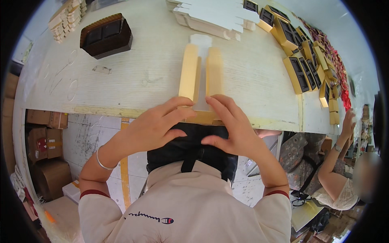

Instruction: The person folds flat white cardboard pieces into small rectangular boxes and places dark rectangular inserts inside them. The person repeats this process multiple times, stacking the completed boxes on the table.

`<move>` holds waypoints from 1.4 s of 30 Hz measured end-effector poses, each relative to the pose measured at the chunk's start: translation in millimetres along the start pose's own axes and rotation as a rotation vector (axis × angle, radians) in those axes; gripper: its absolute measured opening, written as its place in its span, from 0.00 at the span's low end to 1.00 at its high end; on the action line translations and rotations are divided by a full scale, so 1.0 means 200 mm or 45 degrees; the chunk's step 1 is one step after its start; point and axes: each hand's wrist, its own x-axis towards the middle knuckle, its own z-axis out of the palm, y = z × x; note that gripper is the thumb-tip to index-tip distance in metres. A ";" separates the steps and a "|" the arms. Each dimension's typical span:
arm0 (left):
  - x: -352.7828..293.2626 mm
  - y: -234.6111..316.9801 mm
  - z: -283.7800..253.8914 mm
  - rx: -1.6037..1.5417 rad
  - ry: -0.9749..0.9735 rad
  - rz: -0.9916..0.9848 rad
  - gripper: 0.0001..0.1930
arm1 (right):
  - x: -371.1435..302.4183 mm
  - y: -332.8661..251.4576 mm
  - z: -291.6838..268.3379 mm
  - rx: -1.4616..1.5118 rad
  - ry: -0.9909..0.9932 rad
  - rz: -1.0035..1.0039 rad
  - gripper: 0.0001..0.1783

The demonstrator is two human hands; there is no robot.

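A partly folded gold carton [188, 75] lies in front of me at the near edge of the table. Its two long gold sides stand up, with a pale gap between them and a pale flap at the far end. My left hand [160, 121] touches the near end of the left side with bent fingertips, its thumb held apart. At the near end of the right side [214, 73] are the fingertips of my right hand [233, 125]; that thumb is apart too. Neither hand is closed round the carton.
White flat card blanks [210, 14] are stacked at the far middle. Dark brown plastic trays [106, 36] stand nested at the far left, near stacked cardboard pieces [67, 20]. Gold boxes with dark inserts [298, 75] crowd the right. Another person [324, 170] works at the right.
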 end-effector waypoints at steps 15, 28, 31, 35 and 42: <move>0.10 -0.07 -0.02 0.476 0.171 0.346 0.10 | -0.05 0.09 -0.01 -0.141 0.049 -0.305 0.13; 0.15 -0.07 -0.04 0.324 0.033 0.236 0.10 | -0.02 0.14 -0.09 -0.203 -0.055 -0.328 0.15; 0.18 -0.06 -0.04 0.217 -0.016 0.130 0.10 | 0.05 0.16 -0.16 -0.132 -0.205 -0.256 0.17; 0.18 -0.08 -0.08 0.252 -0.031 0.094 0.09 | 0.10 0.17 -0.20 -0.226 -0.284 -0.262 0.18; 0.17 -0.09 -0.08 0.131 0.062 0.048 0.09 | 0.16 0.22 -0.13 -0.094 -0.209 -0.369 0.15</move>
